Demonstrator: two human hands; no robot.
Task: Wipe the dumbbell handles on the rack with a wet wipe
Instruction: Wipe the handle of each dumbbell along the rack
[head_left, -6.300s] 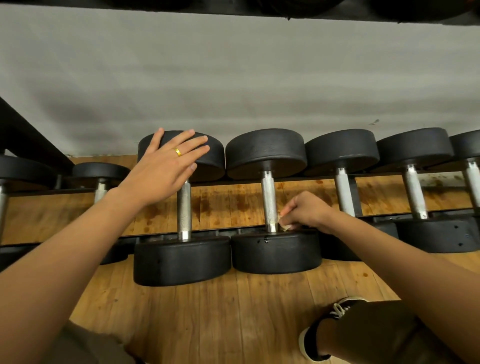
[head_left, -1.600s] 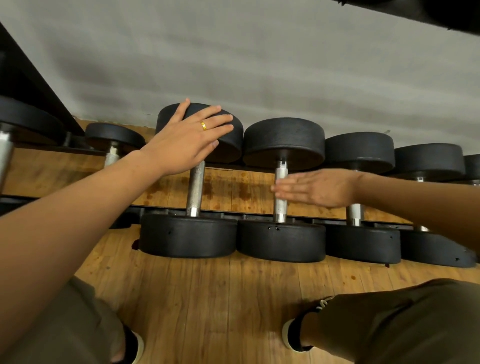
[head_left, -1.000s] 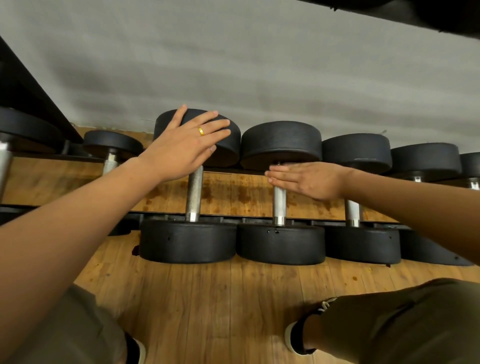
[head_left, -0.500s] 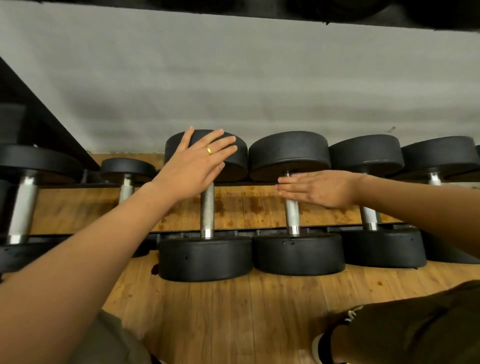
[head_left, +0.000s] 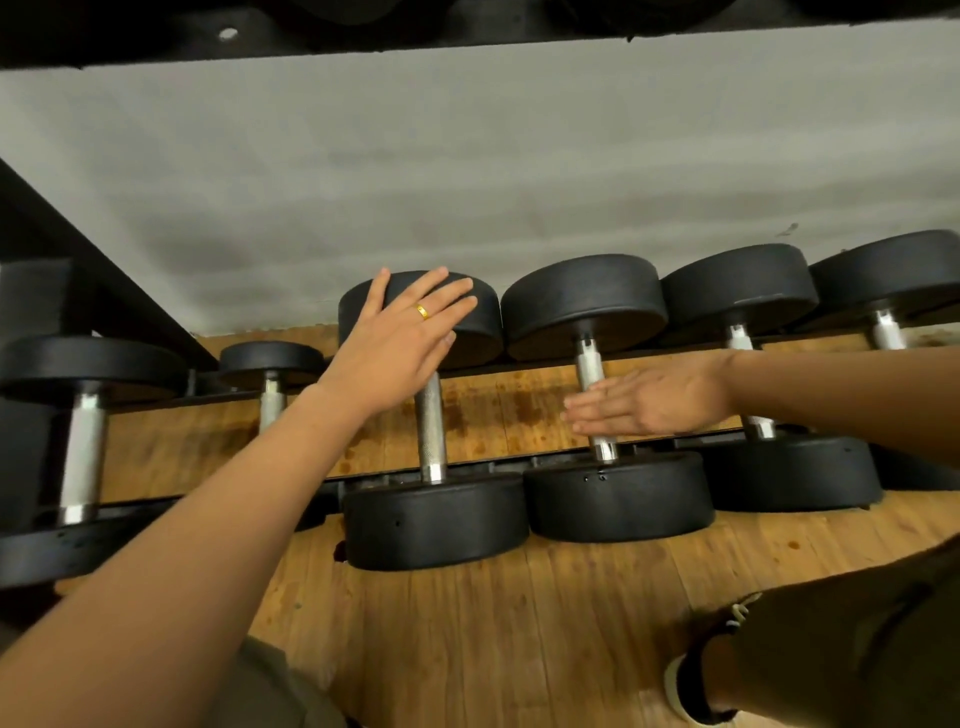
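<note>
Since half a second ago the right hand (head_left: 649, 400) has slid down the handle (head_left: 589, 364), from just under the far head toward the near head. Its fingers (head_left: 587, 413) are straight and close together, pointing to the person's left and lying flat across the bar. They curl around nothing that shows. The wet wipe is hidden; whether it sits under the palm cannot be told.

The handle's long axis runs away from the person, near head (head_left: 618, 499) to far head (head_left: 584, 296), so the fingers cross it almost squarely. I judge that any further stroke runs along that line. A short stretch of bare steel is left below the fingers.

The right hand is the one on the work. The left hand (head_left: 400, 343), ring (head_left: 422, 312) on one finger, rests flat with fingers spread on the far head of the neighbouring dumbbell (head_left: 478, 322).

The rack (head_left: 519, 366) holds the row over a wood floor (head_left: 519, 623). No brand, weight mark or writing can be read on any head.
</note>
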